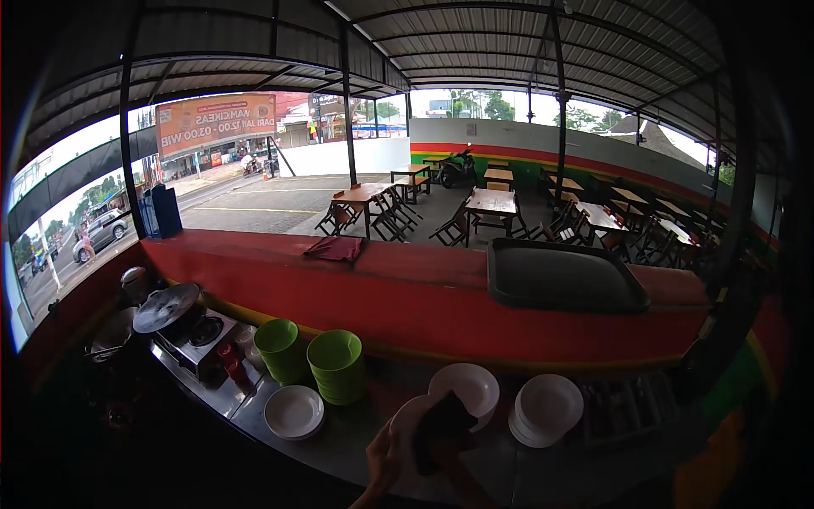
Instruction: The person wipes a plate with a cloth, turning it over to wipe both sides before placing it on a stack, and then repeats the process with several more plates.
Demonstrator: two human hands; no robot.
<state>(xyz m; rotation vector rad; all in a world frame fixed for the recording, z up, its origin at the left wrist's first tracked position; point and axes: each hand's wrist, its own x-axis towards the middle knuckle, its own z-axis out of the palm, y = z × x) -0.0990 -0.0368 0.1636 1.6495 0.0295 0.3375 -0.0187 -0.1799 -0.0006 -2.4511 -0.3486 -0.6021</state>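
My left hand [383, 456] is closed on the edge of a white plate [404, 428], which is tilted up above the metal counter. A dark cloth [449, 416] lies against the plate's face, and my right hand [454, 462] is closed on it from below; its fingers are partly hidden in shadow. Just behind, more white plates [471, 386] rest on the counter. To the right stands a stack of white plates [551, 403]. On the left, another white plate [294, 412] sits in front of two stacks of green bowls [335, 352] [278, 339].
A gas stove [195, 339] with a wide lidded pan [167, 308] is at the far left, near red cups [229, 356]. A red ledge [407, 271] runs behind the counter, bearing a black tray [564, 276] and a dark red cloth [333, 248]. A divided rack [632, 407] lies right.
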